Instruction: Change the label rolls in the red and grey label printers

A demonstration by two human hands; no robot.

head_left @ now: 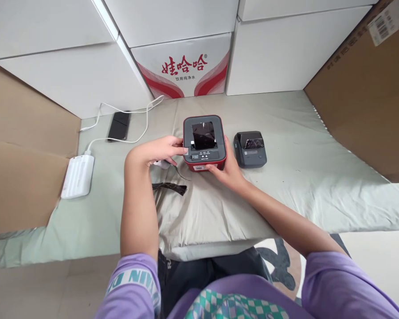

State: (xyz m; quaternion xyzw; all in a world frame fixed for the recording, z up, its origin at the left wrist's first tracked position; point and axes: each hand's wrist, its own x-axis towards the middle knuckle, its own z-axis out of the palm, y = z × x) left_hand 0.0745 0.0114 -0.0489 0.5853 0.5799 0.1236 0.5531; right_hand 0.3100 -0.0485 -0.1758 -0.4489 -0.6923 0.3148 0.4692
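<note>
A boxy label printer (188, 128), dark grey on top with red sides, stands on the cloth-covered surface in front of me. Its top has a dark glossy window and small buttons along the near edge. My left hand (168, 149) grips its left side, a finger on the near left corner of the top; the other fingers are partly hidden. Around the right side and near right corner curls my right hand (229, 170), thumb on the front face. Under my left hand lie a partly hidden white object (162, 164) and a dark strip (173, 188).
A smaller dark printer (251, 155) sits to the right. Leftward are a black phone (119, 126) and a white power bank (78, 176) with a white cable (119, 141). Cardboard boxes (369, 102) flank both sides; white cartons (186, 48) stand at the back.
</note>
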